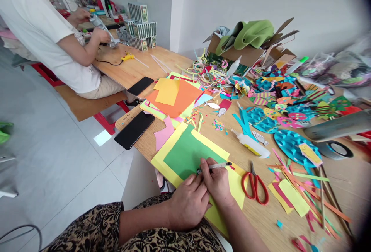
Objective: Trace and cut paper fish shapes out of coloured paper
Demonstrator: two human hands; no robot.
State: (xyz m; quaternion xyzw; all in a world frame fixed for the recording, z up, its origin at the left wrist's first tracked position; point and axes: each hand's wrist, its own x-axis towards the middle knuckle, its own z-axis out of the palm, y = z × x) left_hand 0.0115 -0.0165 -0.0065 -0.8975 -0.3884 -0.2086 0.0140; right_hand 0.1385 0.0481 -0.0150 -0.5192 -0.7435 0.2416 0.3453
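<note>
My right hand (217, 180) is closed around a slim pen (220, 165), low over a sheet of green paper (185, 149). Beside it my left hand (189, 201) rests on the paper's near part, fingers stretched out and touching the right hand. A small dark-edged shape (199, 171) shows by the fingertips; I cannot make out what it is. The green sheet lies on larger yellow paper (158, 159). Red-handled scissors (255, 184) lie to the right of my right hand. A white glue bottle (252, 144) lies beyond them.
Black phones (135, 128) lie at the table's left edge, near stacked coloured paper (171, 97). Paper strips (307, 194), grey tape (336, 149) and decorated paper fish (295, 116) crowd the right. A co-worker (72, 47) sits far left, near a yellow glue gun (127, 57).
</note>
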